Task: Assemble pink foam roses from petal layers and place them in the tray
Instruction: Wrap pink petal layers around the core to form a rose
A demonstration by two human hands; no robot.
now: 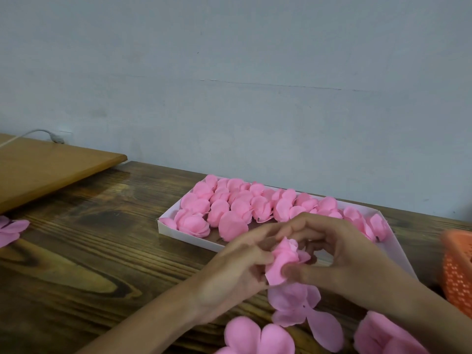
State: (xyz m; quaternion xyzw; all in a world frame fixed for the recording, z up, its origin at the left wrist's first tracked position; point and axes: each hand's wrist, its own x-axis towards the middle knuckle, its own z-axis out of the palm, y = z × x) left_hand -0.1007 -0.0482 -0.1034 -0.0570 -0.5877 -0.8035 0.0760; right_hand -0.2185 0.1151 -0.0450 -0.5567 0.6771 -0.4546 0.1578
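Observation:
A half-formed pink foam rose (283, 259) sits between both hands, just in front of the tray's near edge. My left hand (237, 267) grips it from the left, with the thumb against its side. My right hand (339, 251) curls round it from the right, thumb pressed on a lower petal. The white tray (186, 235) behind holds several finished pink roses (229, 208) in rows. Flat pink petal layers (298, 307) lie on the table under and in front of my hands, with more petal layers (258, 338) at the bottom edge.
An orange mesh basket (457, 272) stands at the right edge. A lighter wooden board (51, 169) with a white cable lies at the back left. More pink petals (10, 231) lie at the left edge. A grey wall runs behind the dark wooden table (89, 251).

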